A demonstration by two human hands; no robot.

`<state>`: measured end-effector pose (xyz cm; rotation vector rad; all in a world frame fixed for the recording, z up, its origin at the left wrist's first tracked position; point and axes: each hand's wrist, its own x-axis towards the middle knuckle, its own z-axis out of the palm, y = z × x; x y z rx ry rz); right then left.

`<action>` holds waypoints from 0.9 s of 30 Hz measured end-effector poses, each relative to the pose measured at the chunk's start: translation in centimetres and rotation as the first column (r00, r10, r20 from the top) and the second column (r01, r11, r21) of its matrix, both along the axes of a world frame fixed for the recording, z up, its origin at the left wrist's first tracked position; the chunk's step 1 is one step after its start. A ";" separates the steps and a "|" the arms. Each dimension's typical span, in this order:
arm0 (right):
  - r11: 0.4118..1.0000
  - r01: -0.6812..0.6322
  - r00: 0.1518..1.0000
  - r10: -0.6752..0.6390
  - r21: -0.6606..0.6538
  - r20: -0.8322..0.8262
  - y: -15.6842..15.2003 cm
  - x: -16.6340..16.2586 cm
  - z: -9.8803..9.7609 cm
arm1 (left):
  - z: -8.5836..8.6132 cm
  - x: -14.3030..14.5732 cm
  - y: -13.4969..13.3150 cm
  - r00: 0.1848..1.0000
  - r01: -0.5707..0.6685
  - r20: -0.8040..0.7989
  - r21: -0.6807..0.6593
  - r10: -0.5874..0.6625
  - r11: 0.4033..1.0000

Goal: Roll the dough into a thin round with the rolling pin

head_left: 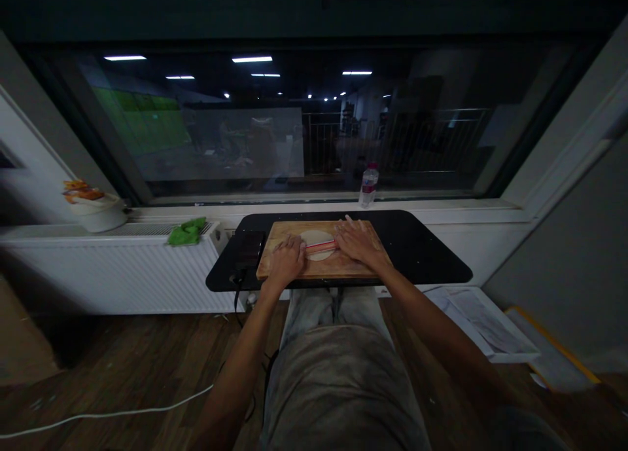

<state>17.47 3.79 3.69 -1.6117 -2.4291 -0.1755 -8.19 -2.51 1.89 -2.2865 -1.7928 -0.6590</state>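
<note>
A wooden board [279, 268] lies on a small black table [422, 248] in front of me. On the board sits a flat round of pale dough [316, 237]. Across it lies a thin red rolling pin [321, 246]. My left hand [288, 258] rests palm down on the pin's left end, fingers stretched flat. My right hand [357, 239] presses flat on the pin's right end, fingers spread forward. Both hands cover the pin's ends.
A water bottle [368, 184] stands on the window sill behind the table. A white bowl [99, 212] and a green cloth [187, 232] sit on the radiator at left. Papers [483, 320] lie on the floor at right. A white cable [112, 413] crosses the wooden floor.
</note>
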 end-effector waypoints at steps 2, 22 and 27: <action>0.999 -0.014 1.000 0.014 -0.036 0.000 1.6 -0.5 0.3 | 0.2 0.2 -0.2 1.000 -0.018 -0.018 -0.004 0.018 1.000; 0.996 -0.077 0.997 0.078 -0.043 0.024 5.8 -1.2 -0.6 | -0.4 1.3 -2.7 0.998 0.051 -0.020 -0.048 -0.052 0.998; 0.996 -0.082 0.996 0.082 -0.045 0.019 5.8 0.0 -1.6 | -0.1 1.4 -3.5 0.991 0.131 -0.003 -0.038 -0.131 0.991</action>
